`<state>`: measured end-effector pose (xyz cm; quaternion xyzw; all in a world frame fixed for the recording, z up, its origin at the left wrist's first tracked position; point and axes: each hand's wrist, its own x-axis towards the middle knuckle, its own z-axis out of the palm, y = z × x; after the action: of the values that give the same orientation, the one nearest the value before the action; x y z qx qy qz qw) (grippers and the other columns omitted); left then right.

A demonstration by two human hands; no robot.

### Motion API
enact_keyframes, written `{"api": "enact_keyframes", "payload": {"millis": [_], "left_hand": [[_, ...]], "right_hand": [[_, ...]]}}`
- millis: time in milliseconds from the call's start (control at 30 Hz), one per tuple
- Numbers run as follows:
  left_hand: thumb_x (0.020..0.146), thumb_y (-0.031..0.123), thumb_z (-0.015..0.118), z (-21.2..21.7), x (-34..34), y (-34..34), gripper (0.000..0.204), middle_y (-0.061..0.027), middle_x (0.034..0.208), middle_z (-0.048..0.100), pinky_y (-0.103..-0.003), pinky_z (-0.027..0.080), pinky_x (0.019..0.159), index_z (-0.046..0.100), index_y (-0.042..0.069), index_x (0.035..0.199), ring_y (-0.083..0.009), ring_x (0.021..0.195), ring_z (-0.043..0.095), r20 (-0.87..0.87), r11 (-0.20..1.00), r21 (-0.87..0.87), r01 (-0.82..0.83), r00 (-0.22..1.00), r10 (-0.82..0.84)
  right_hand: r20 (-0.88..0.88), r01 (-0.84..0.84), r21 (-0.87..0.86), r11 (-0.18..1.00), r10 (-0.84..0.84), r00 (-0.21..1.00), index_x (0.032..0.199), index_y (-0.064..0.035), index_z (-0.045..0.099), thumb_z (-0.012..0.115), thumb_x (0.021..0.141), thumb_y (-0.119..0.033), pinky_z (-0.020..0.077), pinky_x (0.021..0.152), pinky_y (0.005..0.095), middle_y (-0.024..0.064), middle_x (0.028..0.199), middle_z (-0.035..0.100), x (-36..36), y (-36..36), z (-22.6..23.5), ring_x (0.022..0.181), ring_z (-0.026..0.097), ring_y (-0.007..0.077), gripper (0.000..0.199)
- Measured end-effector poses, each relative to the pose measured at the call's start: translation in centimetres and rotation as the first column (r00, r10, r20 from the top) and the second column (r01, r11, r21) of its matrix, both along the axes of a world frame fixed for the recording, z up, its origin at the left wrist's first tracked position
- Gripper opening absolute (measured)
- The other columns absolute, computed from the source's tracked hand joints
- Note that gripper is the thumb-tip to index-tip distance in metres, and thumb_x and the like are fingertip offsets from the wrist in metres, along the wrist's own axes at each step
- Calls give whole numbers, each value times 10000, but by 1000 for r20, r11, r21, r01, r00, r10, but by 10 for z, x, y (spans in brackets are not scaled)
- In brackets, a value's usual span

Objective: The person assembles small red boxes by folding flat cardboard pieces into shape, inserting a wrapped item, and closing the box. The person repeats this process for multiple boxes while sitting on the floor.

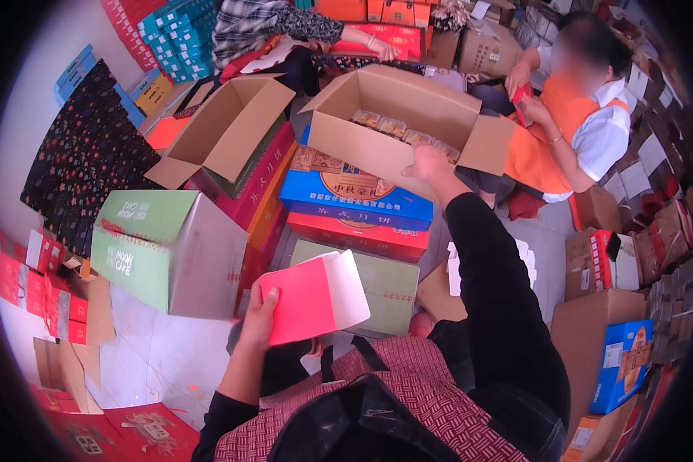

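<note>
My left hand (262, 314) is closed on the left side of a small red carton (300, 304). The carton's white end flap stands out to the right. My right hand (429, 163) reaches over the near wall of a large open cardboard box (369, 142). Inside that box, clear plastic packs (393, 127) with yellowish-brown contents sit in a row. My right fingertips are close to these packs, but the fingers are partly hidden, so a grip cannot be made out. Beneath the cardboard box lies a blue printed box (346, 196).
A red box (358, 235) and a green box (385, 281) lie below the blue one. Left are another open cardboard box (227, 127) and a green carton (162, 254). A person in an orange apron (558, 115) sits at right; another person's hand (381, 48) shows behind.
</note>
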<state>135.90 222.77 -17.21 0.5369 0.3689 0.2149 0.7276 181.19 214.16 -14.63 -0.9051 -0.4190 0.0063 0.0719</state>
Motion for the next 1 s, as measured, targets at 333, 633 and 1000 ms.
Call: {"api": "enact_keyframes", "payload": {"millis": [333, 633, 1000], "left_hand": [[957, 187, 463, -19, 71, 42, 342, -92, 1190, 504, -311, 432, 921, 399, 71, 1272, -170, 1089, 500, -22, 999, -45, -12, 1000, 11], [914, 159, 560, -27, 100, 39, 472, -102, 1188, 493, -304, 399, 936, 357, 90, 1335, -176, 1089, 475, -122, 941, -45, 335, 933, -338], [912, 154, 567, -17, 89, 38, 474, -96, 1172, 505, -295, 421, 906, 361, 91, 1333, -164, 1067, 491, -37, 951, -118, 287, 955, -293]], "right_hand": [[-141, -320, 68, 945, 327, 934, 952, -52, 544, 657, 789, -259, 485, 710, 415, 147, 892, 615, -5, -46, 1, 836, 615, 317, 287], [-182, -347, -360, 866, 300, 936, 1005, 21, 594, 814, 628, -276, 472, 844, 407, 210, 1024, 616, 106, 79, -53, 979, 587, 339, 528], [-290, -273, -514, 813, 135, 947, 985, -93, 628, 842, 543, -268, 481, 783, 404, 131, 925, 655, 96, 92, -80, 923, 614, 301, 522]]}}
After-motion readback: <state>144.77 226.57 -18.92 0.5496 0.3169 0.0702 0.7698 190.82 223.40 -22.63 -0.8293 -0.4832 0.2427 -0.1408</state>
